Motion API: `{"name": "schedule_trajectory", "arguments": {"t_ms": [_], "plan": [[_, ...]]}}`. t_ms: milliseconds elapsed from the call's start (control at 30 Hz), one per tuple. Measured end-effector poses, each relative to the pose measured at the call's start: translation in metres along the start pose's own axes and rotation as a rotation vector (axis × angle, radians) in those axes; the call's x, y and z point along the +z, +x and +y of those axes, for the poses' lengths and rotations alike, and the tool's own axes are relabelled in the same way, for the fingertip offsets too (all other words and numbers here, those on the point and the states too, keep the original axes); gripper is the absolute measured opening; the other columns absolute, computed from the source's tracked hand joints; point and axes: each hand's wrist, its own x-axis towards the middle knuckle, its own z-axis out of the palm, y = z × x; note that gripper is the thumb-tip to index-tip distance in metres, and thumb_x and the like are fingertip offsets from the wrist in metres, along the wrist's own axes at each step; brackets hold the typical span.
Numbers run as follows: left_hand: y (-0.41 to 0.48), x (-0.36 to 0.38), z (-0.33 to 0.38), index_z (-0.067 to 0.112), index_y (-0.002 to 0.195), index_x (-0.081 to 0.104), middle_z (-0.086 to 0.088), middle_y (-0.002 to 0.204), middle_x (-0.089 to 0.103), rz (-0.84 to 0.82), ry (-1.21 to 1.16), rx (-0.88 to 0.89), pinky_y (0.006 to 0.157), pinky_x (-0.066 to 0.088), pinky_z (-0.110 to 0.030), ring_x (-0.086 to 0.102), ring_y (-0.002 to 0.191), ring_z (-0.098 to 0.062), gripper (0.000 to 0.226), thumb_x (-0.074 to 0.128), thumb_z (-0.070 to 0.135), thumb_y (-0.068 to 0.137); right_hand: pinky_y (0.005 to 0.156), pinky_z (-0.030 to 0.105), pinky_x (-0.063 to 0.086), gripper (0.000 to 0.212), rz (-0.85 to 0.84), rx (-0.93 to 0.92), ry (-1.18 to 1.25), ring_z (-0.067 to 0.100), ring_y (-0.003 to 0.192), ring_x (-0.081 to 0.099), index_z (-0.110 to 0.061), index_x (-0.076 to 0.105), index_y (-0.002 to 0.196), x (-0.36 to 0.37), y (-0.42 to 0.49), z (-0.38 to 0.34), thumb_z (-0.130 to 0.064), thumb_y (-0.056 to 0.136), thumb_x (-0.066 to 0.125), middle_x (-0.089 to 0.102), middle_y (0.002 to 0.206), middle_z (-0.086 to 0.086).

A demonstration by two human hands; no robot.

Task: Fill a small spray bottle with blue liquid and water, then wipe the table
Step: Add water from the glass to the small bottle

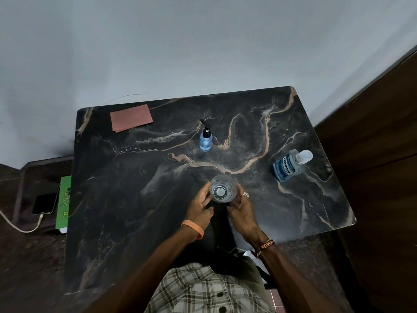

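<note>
Two hands, the left hand (199, 205) and right hand (242, 211), cup one clear glass (223, 188) on the dark marbled worktop (135, 199), fingers curved against its sides. Beyond stand two blue-filled bottles: a small pump-top bottle (205, 141) mid-worktop and a mouthwash bottle (291, 166) well to the right. One reddish cloth (130, 118) lies at the far left corner. A green card (64, 199) is cut off by the worktop's edge.

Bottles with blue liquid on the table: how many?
2: the pump bottle at the far middle, the mouthwash bottle near the right edge. The held glass looks clear.
</note>
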Motion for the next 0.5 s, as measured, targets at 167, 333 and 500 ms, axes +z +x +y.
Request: {"name": "schedule_trajectory", "arguments": {"t_ms": [167,333,500], "plan": [[0.004,-0.001,-0.006,0.023,0.149,0.032,0.002,0.152,0.04,-0.001,0.007,0.004,0.103,0.045,-0.04,0.045,0.134,-0.011,0.084,0.042,-0.025,0.081,0.108,0.032,0.045,0.084,-0.027,-0.039,0.012,0.014,0.13,0.053,-0.013,0.035,0.145,0.0,0.002,0.006,0.032,0.074,0.039,0.052,0.141,0.005],[0.007,-0.004,-0.007,0.022,0.149,0.03,0.006,0.153,0.035,0.023,0.008,0.016,0.08,0.053,-0.024,0.05,0.129,-0.01,0.082,0.043,-0.023,0.083,0.098,0.028,0.051,0.087,-0.049,-0.018,0.007,0.012,0.129,0.053,-0.017,0.033,0.148,-0.007,0.005,0.009,0.028,0.075,0.045,0.051,0.143,0.002],[0.023,-0.025,0.012,0.018,0.145,0.037,0.008,0.146,0.041,0.24,-0.013,0.072,0.083,0.055,-0.027,0.051,0.127,-0.018,0.075,0.039,-0.022,0.082,0.097,0.034,0.051,0.086,0.096,0.044,0.054,0.016,0.129,0.05,-0.02,0.03,0.153,-0.03,0.014,-0.001,0.012,0.079,0.06,0.046,0.145,-0.006]]}}
